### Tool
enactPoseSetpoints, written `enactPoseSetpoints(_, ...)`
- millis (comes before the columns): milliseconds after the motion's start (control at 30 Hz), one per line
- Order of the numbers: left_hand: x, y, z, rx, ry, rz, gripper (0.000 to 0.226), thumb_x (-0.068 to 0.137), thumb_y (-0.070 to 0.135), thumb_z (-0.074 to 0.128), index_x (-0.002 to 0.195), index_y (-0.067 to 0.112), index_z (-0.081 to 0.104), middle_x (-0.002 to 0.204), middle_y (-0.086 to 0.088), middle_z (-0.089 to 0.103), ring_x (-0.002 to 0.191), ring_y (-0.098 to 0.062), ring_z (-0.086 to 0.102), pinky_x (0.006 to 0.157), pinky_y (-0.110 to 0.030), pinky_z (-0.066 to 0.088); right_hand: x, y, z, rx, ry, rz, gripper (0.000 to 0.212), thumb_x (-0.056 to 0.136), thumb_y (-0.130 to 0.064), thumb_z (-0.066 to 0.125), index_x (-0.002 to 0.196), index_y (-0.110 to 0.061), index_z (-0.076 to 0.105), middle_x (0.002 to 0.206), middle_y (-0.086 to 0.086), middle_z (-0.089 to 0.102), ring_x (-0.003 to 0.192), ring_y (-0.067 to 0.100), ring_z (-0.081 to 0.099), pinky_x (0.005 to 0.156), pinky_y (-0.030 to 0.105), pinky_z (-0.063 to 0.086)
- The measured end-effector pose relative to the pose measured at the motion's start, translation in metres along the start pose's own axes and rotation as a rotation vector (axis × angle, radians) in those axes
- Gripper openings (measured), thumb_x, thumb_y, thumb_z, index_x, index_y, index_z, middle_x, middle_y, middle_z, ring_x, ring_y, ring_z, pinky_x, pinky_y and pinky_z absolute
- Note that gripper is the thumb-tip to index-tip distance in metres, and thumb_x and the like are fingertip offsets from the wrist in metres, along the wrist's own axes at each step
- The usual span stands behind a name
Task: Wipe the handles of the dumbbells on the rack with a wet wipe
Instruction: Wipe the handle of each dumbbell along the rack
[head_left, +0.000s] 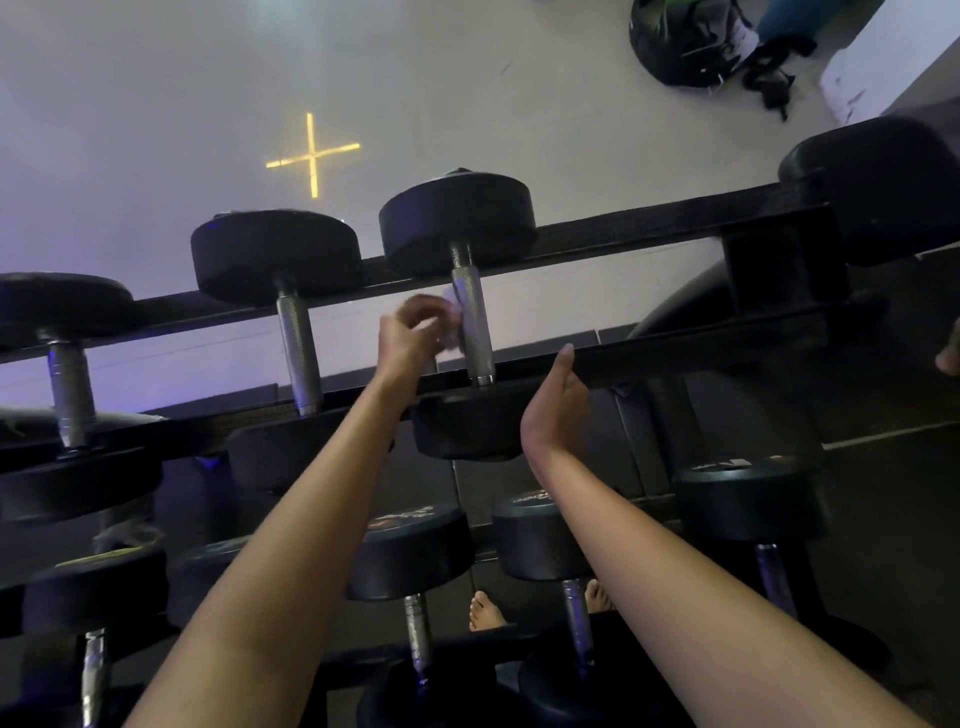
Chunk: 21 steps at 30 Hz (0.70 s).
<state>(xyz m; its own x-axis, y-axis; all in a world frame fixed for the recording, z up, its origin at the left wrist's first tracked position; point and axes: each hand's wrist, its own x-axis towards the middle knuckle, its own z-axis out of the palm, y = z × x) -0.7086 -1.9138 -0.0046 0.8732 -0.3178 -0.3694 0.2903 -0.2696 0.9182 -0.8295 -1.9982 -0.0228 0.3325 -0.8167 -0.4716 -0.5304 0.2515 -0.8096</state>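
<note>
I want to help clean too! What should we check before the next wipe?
1. Wipe held: ok, left hand pinches the wipe.
2. Wipe on handle: cannot tell, blurred.
3. Right hand away from handle: ok, it touches the rail.
4. Dumbbell seated: ok, lies across both rails.
5. Handle already clean: cannot tell.
</note>
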Motion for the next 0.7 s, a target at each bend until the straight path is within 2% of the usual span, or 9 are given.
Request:
enactPoseSetpoints(67, 0.008, 0.002, 0.008, -0.201, 0.069, -0.056, 0.018, 0.087, -0.003, 0.06, 0.077, 0.012, 0.063, 0.064, 0.001, 0.064, 0.057, -0.013, 0.054, 0.064, -0.028, 0.054, 0.0, 0.001, 0.0, 0.015, -0.011, 0.0, 0.059, 0.098, -0.054, 0.02, 0.085, -0.01, 0.057, 0.068, -0.001, 0.054, 0.066, 0.016, 0.054, 0.058, 0.029, 0.037)
enactPoseSetpoints(100, 0.008, 0.001, 0.01, -0.223, 0.079, -0.088, 0.018, 0.088, -0.003, 0.058, 0.079, 0.012, 0.062, 0.062, 0.0, 0.062, 0.055, -0.013, 0.054, 0.064, -0.028, 0.054, 0.0, 0.001, 0.0, 0.021, -0.016, 0.002, 0.059, 0.098, -0.054, 0.02, 0.086, -0.01, 0.057, 0.068, -0.001, 0.054, 0.066, 0.015, 0.054, 0.059, 0.029, 0.038)
enactPoseSetpoints(267, -0.006, -0.009, -0.007, -0.01, -0.168, -0.301, 0.005, 0.089, 0.005, 0.06, 0.089, 0.009, 0.058, 0.07, -0.01, 0.064, 0.056, -0.016, 0.064, 0.06, -0.026, 0.053, 0.0, 0.002, 0.0, 0.031, -0.014, 0.007, 0.066, 0.098, -0.054, 0.02, 0.096, -0.005, 0.064, 0.08, 0.004, 0.062, 0.076, 0.018, 0.06, 0.062, 0.029, 0.04)
enactPoseSetpoints(333, 0.006, -0.003, -0.005, -0.062, -0.147, -0.273, 0.008, 0.091, 0.001, 0.053, 0.098, 0.005, 0.058, 0.075, -0.013, 0.065, 0.058, -0.016, 0.065, 0.059, -0.025, 0.053, 0.0, 0.001, 0.001, 0.021, 0.001, -0.005, 0.066, 0.098, -0.054, 0.02, 0.093, -0.005, 0.064, 0.078, 0.004, 0.062, 0.075, 0.019, 0.059, 0.064, 0.029, 0.04)
enactPoseSetpoints(400, 0.023, 0.005, 0.007, -0.204, -0.099, -0.237, 0.021, 0.094, -0.002, 0.04, 0.104, 0.001, 0.059, 0.084, -0.016, 0.067, 0.068, -0.02, 0.065, 0.06, -0.027, 0.053, 0.0, 0.002, 0.001, 0.024, -0.002, -0.016, 0.065, 0.098, -0.054, 0.02, 0.09, -0.006, 0.063, 0.073, 0.002, 0.059, 0.071, 0.017, 0.058, 0.064, 0.029, 0.041)
enactPoseSetpoints(467, 0.027, 0.007, 0.017, -0.343, -0.088, -0.278, 0.03, 0.097, 0.005, 0.033, 0.101, 0.003, 0.063, 0.09, -0.011, 0.07, 0.076, -0.021, 0.065, 0.067, -0.03, 0.054, 0.0, 0.001, 0.001, 0.023, -0.003, -0.012, 0.064, 0.098, -0.054, 0.02, 0.091, -0.006, 0.063, 0.071, 0.0, 0.058, 0.07, 0.015, 0.057, 0.064, 0.029, 0.042)
enactPoseSetpoints(567, 0.012, -0.007, 0.01, -0.241, -0.185, -0.376, 0.031, 0.097, 0.011, 0.035, 0.105, 0.004, 0.064, 0.095, -0.008, 0.072, 0.081, -0.019, 0.065, 0.07, -0.028, 0.053, 0.0, 0.002, 0.001, 0.013, -0.018, -0.001, 0.067, 0.097, -0.056, 0.019, 0.092, -0.007, 0.064, 0.075, 0.001, 0.061, 0.073, 0.016, 0.059, 0.067, 0.031, 0.045)
enactPoseSetpoints(633, 0.007, -0.008, 0.002, -0.143, -0.277, -0.417, 0.031, 0.097, 0.011, 0.036, 0.109, 0.001, 0.063, 0.096, -0.01, 0.072, 0.076, -0.016, 0.067, 0.069, -0.027, 0.053, 0.0, 0.002, 0.0, 0.008, -0.016, -0.004, 0.068, 0.097, -0.057, 0.018, 0.091, -0.007, 0.063, 0.074, 0.002, 0.061, 0.072, 0.017, 0.06, 0.066, 0.032, 0.045)
enactPoseSetpoints(700, 0.018, 0.0, 0.004, -0.225, -0.227, -0.377, 0.031, 0.096, 0.007, 0.035, 0.103, 0.0, 0.064, 0.09, -0.01, 0.073, 0.072, -0.015, 0.066, 0.071, -0.028, 0.052, 0.0, 0.001, 0.0, -0.001, -0.015, -0.01, 0.068, 0.097, -0.057, 0.018, 0.089, -0.006, 0.063, 0.07, 0.001, 0.06, 0.07, 0.017, 0.06, 0.062, 0.03, 0.044)
